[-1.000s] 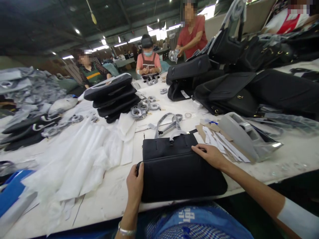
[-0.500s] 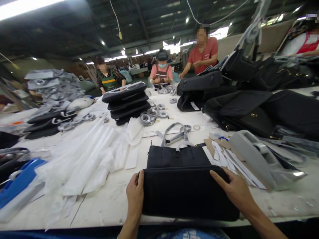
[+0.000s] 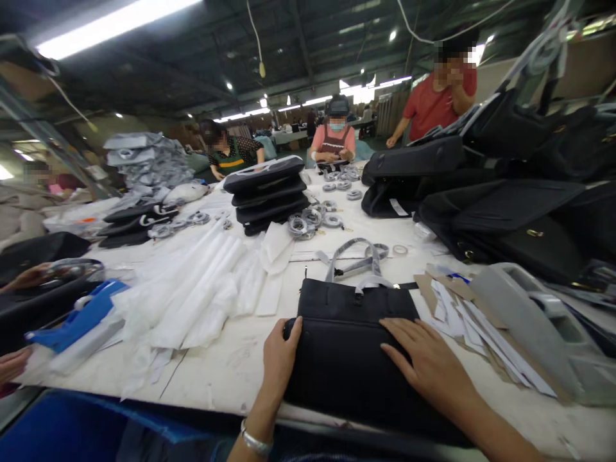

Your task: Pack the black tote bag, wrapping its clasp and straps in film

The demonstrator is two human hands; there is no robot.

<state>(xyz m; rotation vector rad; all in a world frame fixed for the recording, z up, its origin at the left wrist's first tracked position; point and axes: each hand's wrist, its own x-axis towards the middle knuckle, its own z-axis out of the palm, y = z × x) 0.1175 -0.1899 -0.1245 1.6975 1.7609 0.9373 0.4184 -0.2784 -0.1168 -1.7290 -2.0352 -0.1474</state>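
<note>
A black bag (image 3: 356, 366) lies on the white table in front of me, its grey-wrapped handles (image 3: 356, 253) stretched away from me. At its left edge my left hand (image 3: 280, 353) grips the side, thumb on top and fingers curled round the edge. My right hand (image 3: 423, 353) rests flat on the bag's upper right part, fingers spread. White plastic sleeves (image 3: 192, 289) lie left of the bag. Paper and cardboard strips (image 3: 466, 321) are to its right.
Stacked black bags (image 3: 272, 196) stand mid-table, with wrapped coils (image 3: 308, 221) beside them. More black bags (image 3: 520, 218) and a grey plastic holder (image 3: 534, 321) are at right. A blue tool (image 3: 86, 314) lies left, near another person's hands (image 3: 14, 364). Several people work beyond.
The view has turned left. My right hand has moved from the bag's right edge to lie flat on its surface. Another person's hands now show at the left.
</note>
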